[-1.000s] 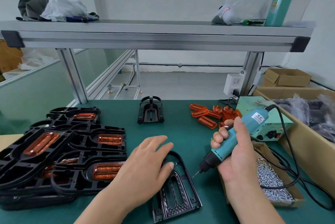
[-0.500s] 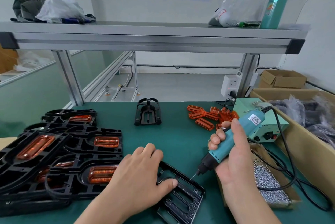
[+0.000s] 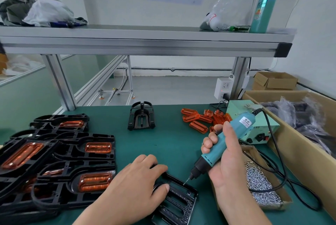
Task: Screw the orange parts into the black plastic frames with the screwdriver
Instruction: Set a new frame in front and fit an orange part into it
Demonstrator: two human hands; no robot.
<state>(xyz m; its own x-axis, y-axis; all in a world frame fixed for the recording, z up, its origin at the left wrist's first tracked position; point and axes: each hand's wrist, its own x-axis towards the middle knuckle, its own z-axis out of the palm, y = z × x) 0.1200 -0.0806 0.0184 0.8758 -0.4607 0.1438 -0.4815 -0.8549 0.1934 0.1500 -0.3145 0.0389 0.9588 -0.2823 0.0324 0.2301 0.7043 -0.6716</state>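
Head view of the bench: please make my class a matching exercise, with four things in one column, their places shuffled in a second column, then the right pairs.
Things
1. electric screwdriver
2. loose orange parts
3. screws
4. nearest black frame

Places
a. in the cardboard tray
b. under the left hand
c. gripped in the right hand
d. heaped on the green mat, beyond the screwdriver

Pairs: 1-c, 2-d, 3-a, 4-b
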